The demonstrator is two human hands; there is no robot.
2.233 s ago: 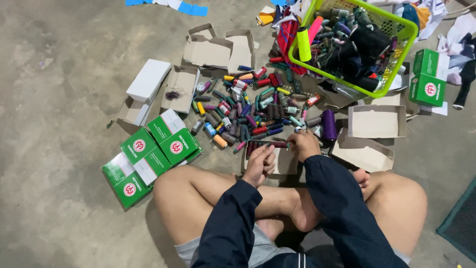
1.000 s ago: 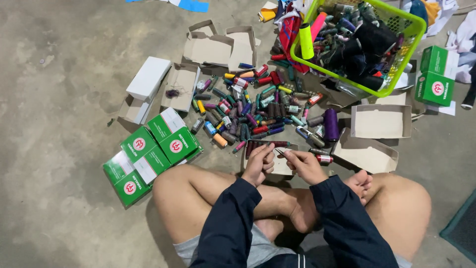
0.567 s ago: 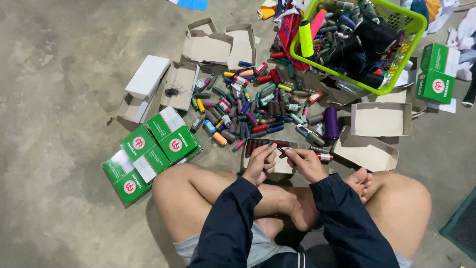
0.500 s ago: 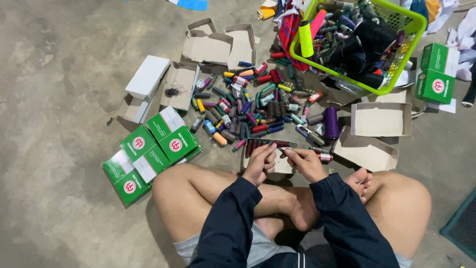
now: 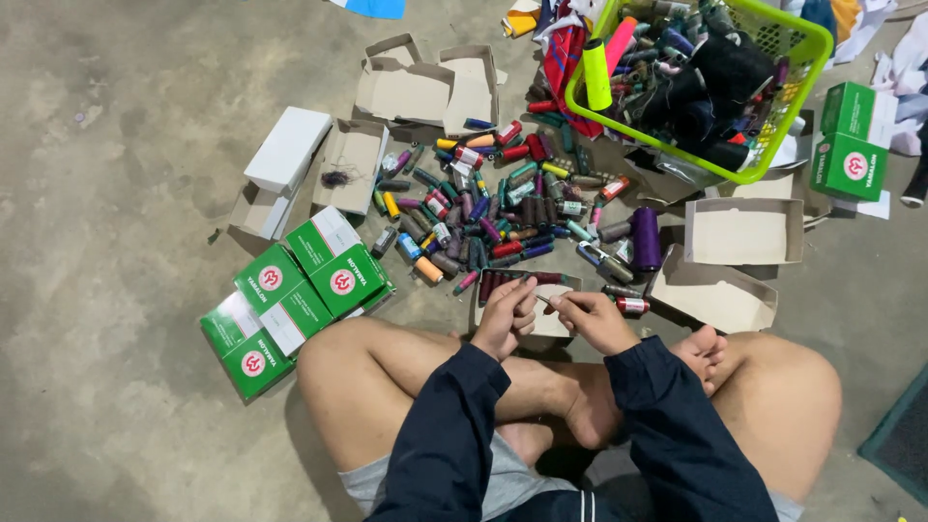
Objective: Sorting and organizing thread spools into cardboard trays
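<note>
The person sits cross-legged on a concrete floor with both hands over a small open box that lies just in front of the shins. The left hand is curled, its fingertips resting at the box's near edge by a row of dark red spools lying side by side inside. The right hand is closed in a pinch on something thin and pale; it is too small to say what, perhaps a thread end or a slim spool.

To fill such a box well, it seems best to lay each spool parallel to the row and snug against its neighbour, steady the box with the left hand, and keep like colours together so the row closes up without gaps.

Just beyond the box lies a loose heap of thread spools in many colours, with a larger purple spool at its right. Flattened and open cardboard boxes ring the heap. Closed green and white boxes are grouped at the left knee, and two more green boxes sit at the far right. A lime green basket, tilted and full of dark cones and spools, stands beyond the heap. The floor is bare, grey and stained, with cloth scraps at the top edge.
</note>
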